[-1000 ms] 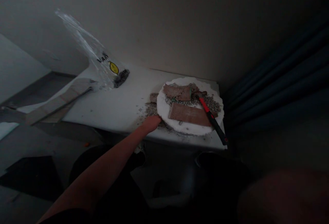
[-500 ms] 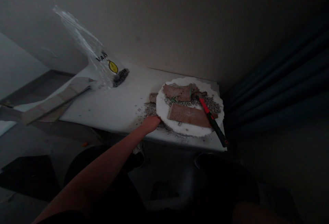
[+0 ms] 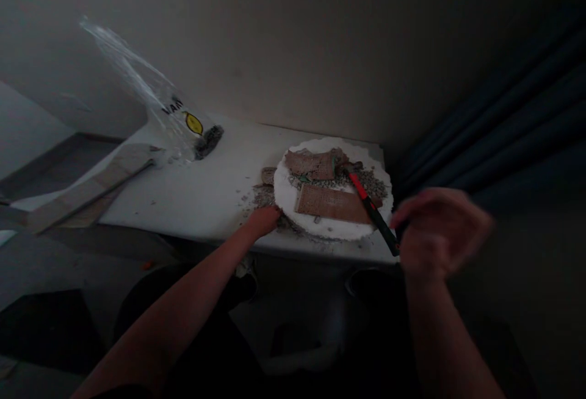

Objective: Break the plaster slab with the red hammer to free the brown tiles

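Note:
A white round foam slab (image 3: 293, 207) lies on the white table (image 3: 206, 191), bearing brown tile pieces (image 3: 332, 202) and grey rubble. A hammer (image 3: 368, 204) with a red and black handle lies across the slab, its handle end sticking out over the table's front edge. My left hand (image 3: 264, 220) rests on the table against the slab's left rim, fingers curled onto the rubble there. My right hand (image 3: 434, 231) hovers just right of the hammer's handle end, blurred by motion, fingers loosely bent and apart, with nothing in it that I can see.
A clear plastic bag (image 3: 178, 115) with a yellow logo and dark grit stands at the table's back left. A long tile strip (image 3: 86, 188) lies on the left end. Dark curtains (image 3: 503, 130) hang on the right. A plain wall (image 3: 293, 51) is behind. The floor below is dim.
My right hand has come up from the bottom right to beside the hammer's handle end. My left hand has stayed at the slab's rim. The view has shifted slightly right.

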Motion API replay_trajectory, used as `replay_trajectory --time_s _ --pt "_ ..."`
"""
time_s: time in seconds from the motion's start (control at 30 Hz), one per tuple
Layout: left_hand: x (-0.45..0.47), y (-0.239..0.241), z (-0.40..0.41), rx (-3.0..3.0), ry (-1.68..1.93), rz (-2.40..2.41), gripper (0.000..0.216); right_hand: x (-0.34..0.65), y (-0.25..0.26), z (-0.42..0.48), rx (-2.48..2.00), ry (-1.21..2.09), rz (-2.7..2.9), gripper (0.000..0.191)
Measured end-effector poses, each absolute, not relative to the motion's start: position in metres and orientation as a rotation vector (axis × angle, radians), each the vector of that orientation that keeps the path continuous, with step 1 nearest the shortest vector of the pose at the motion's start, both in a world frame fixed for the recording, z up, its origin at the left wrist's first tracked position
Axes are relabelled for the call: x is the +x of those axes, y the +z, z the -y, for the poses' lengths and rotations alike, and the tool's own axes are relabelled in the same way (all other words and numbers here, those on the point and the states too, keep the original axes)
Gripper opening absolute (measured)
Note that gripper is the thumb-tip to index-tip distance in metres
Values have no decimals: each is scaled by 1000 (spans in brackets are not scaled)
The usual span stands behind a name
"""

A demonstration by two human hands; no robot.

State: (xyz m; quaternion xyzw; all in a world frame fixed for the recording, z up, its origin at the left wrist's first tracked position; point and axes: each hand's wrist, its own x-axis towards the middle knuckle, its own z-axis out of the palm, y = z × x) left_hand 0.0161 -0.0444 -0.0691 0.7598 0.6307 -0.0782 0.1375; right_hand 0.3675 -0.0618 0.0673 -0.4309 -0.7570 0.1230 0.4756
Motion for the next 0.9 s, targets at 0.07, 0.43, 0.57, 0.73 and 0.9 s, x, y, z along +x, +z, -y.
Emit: replay_trajectory --time_s 0.07,0.43,0.57,0.73,0.9 --pt "18 -66 44 2179 -209 -1826 34 366 55 42 -1100 306 1847 34" --pt "-20 -22 32 1846 288 -2229 19 355 33 -2 -1216 286 1963 19" --pt "-13 -11 17 1670 823 -2000 15 352 28 -1 -1244 259 2025 20" --pt "31 -4 6 1629 944 -1630 30 358 20 -7 -1277 264 2008 19" --pt "74 -5 -1 1699 832 -1505 34 362 11 -11 -1328 238 2031 17"
